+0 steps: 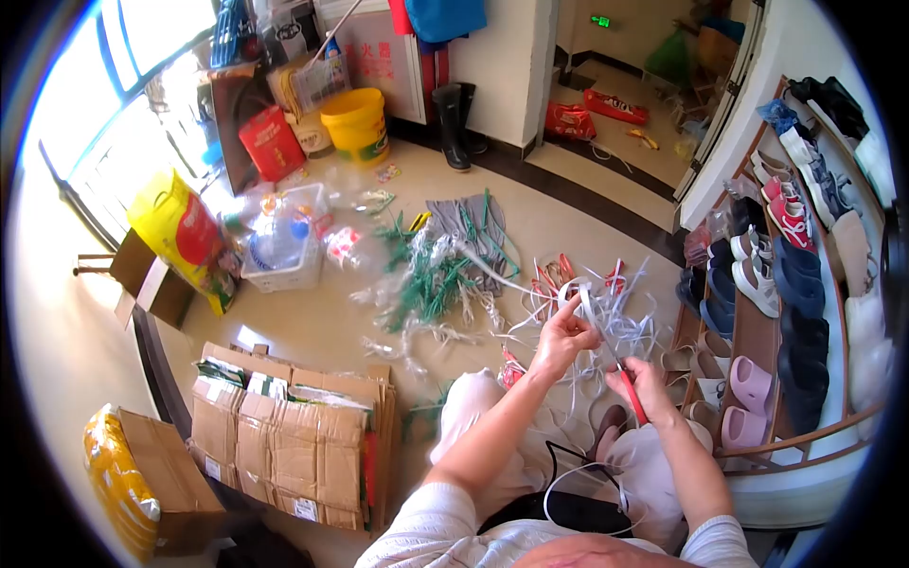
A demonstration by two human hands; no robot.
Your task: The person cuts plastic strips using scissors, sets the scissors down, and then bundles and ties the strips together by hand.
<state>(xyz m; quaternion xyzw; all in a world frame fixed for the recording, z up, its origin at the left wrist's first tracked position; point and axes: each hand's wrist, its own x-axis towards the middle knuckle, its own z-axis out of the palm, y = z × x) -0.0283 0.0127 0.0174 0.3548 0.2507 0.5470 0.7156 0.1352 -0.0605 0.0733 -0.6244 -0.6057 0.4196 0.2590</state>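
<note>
My left hand (567, 337) pinches a white plastic strap (585, 301), which loops up above the fingers. My right hand (646, 386) grips red-handled scissors (632, 398), their blades pointing up and left toward the left hand. Whether the blades touch the strap cannot be made out. Beyond both hands, a tangle of white straps (636, 327) with some red strands spreads over the floor. To its left lies a heap of green string (431, 289) mixed with clear plastic, partly over a grey cloth (464, 222). A thin white strand curves across my lap.
Flattened cardboard boxes (275, 445) stand bundled at lower left. A shoe rack (833, 350) full of shoes lines the right. Farther back are a white basket (289, 275) of plastic bottles, a yellow sack (180, 232), a yellow bucket (358, 128) and black boots (451, 128).
</note>
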